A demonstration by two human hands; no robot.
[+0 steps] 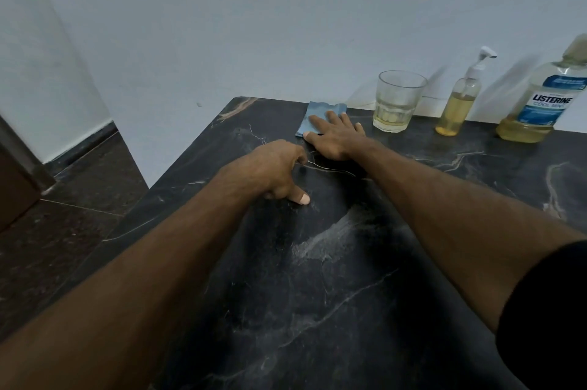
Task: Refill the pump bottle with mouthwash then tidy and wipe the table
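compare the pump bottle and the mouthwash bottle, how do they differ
The pump bottle is slim, unlabelled and topped with a white pump; the mouthwash bottle is much wider, carries a blue and white label and has a plain cap. The pump bottle looks over half full, the mouthwash bottle low. Both are clear, hold yellowish liquid and stand upright by the wall.

Blue cloth [320, 116]: near half hidden beneath my right hand [336, 138]. Listerine bottle [543, 97]: cap blurred, right side cut off by the picture's edge. My left hand [273, 172]: fingers curled under, only the thumb tip showing.
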